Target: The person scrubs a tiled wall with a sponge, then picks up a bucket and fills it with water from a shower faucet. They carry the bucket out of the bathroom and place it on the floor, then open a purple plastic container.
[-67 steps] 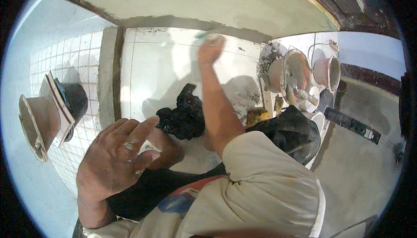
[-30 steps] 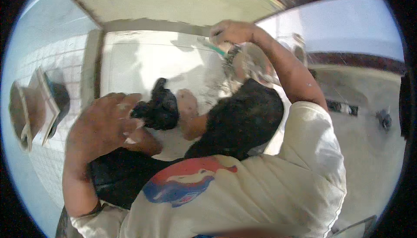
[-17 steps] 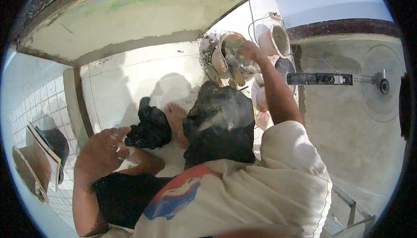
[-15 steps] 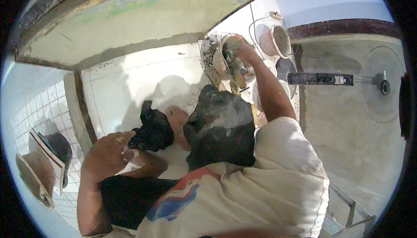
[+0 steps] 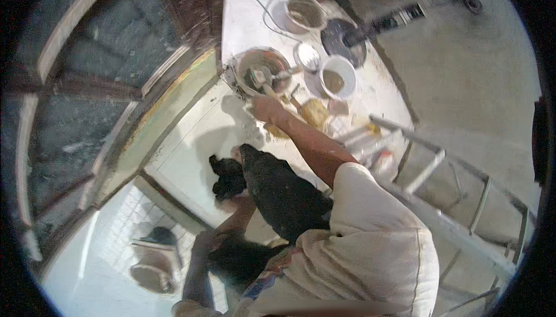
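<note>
At 12 o'clock, the right hand (image 5: 268, 110) is just beside the wide bucket (image 5: 255, 57), where a wooden handle (image 5: 270, 91) leans; its fingers look curled, but whether they grasp anything I cannot tell. The left hand (image 5: 206, 242), at 7 o'clock, is too dim to read. The step looks like bucket work; the next move calls for clearing the rim.

No legible text, labels, brands, numbers or signs on anything in view.
</note>
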Tool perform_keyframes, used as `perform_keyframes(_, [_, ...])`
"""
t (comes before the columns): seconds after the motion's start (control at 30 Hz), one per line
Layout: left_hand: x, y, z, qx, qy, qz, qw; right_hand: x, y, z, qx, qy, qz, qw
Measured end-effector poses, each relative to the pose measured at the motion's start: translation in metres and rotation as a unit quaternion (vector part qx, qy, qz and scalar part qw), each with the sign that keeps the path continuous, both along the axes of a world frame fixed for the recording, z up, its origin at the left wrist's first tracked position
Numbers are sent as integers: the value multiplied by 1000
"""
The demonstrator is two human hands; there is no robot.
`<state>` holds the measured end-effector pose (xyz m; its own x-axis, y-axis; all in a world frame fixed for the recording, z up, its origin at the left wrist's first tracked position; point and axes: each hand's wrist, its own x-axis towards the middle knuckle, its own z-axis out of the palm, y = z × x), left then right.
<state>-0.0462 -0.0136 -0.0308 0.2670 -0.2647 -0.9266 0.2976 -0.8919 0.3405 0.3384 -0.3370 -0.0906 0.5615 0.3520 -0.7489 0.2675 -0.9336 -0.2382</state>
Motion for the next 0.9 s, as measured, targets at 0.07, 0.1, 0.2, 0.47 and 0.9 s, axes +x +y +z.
perform_keyframes(0.07, [-2, -4, 63, -28, -103, -13, 994, -70, -9, 32, 101, 128, -68, 984])
perform_keyframes(0.1, [-17, 0, 86, -59, -202, -21, 977, -118, -25, 16, 189, 143, -84, 968])
perform_keyframes(0.2, [-98, 4, 109, -89, -323, 43, 941, -179, -34, 162, 307, 148, -224, 913])
perform_keyframes(0.47, [-4, -46, 230, -24, -67, 249, 966, -158, -76, 367, 175, -231, -138, 947])
perform_keyframes(0.9, [217, -154, 340, -381, -334, 399, 765, -94, -14, 469, 306, -229, 186, 905])
